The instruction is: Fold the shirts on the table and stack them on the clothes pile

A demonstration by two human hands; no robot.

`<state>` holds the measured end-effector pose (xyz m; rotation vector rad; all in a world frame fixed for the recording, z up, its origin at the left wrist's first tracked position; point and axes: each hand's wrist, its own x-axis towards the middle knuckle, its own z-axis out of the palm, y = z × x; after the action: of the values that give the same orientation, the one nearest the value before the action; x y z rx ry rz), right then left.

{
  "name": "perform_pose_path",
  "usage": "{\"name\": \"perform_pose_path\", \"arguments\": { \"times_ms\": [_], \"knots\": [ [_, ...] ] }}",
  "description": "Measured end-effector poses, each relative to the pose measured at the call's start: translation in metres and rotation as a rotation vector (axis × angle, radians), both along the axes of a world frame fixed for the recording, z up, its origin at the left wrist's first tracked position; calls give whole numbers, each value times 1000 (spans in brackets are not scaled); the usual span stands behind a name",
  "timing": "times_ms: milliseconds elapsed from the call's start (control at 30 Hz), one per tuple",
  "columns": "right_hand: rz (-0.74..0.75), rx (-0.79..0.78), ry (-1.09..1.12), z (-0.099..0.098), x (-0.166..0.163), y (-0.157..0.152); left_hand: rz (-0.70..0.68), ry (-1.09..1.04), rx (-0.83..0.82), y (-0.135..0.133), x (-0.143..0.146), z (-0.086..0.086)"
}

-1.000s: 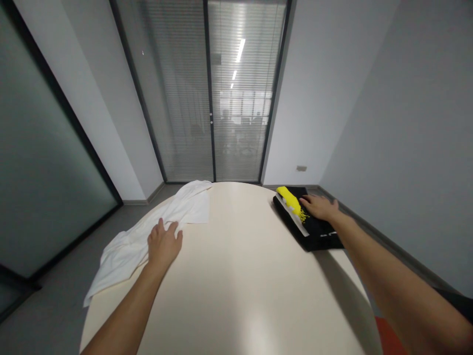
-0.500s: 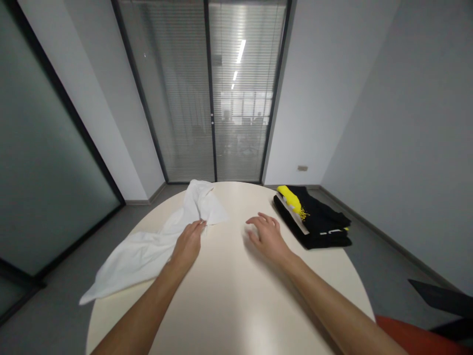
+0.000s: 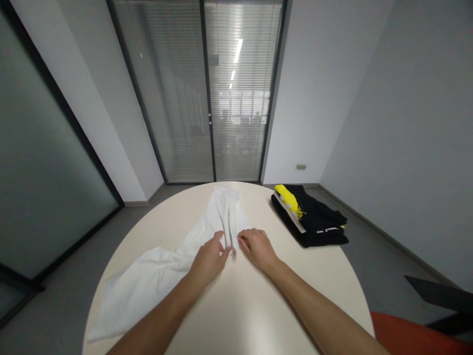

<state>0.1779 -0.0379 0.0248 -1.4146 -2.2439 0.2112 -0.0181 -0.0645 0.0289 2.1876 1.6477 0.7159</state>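
A rumpled white garment (image 3: 155,268) stretches diagonally over the round table, its exact kind unclear. Its narrower end lies at the far middle with folds running toward me. My left hand (image 3: 210,259) rests at the near edge of that end, thumb and forefinger apart on either side of a fold. Just to the right, my right hand (image 3: 258,250) pinches the garment's right edge, with the fingertips curled in and partly hidden. Both wrists hover low above the tabletop.
A folded stack of black clothes (image 3: 318,217) with a bright yellow print lies at the table's right far side. Around the pale round table (image 3: 258,305) are a red chair (image 3: 406,335) at lower right, grey walls and a glass partition with blinds (image 3: 236,138).
The garment's far end has moved right toward the middle with my left hand. My left fingers have spread. My right hand has come left and down onto the cloth's edge.
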Motion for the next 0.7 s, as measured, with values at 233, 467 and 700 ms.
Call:
{"name": "perform_pose_path", "arguments": {
  "times_ms": [233,467,700],
  "knots": [
    [-338,-90,112,0,24,7,94,31,-65,19,-9,-1],
    [-527,-34,733,-13,72,26,587,-381,139,55,-91,15],
    [-405,130,986,-5,58,17,630,-356,37,56,-116,7]
  ]
}}
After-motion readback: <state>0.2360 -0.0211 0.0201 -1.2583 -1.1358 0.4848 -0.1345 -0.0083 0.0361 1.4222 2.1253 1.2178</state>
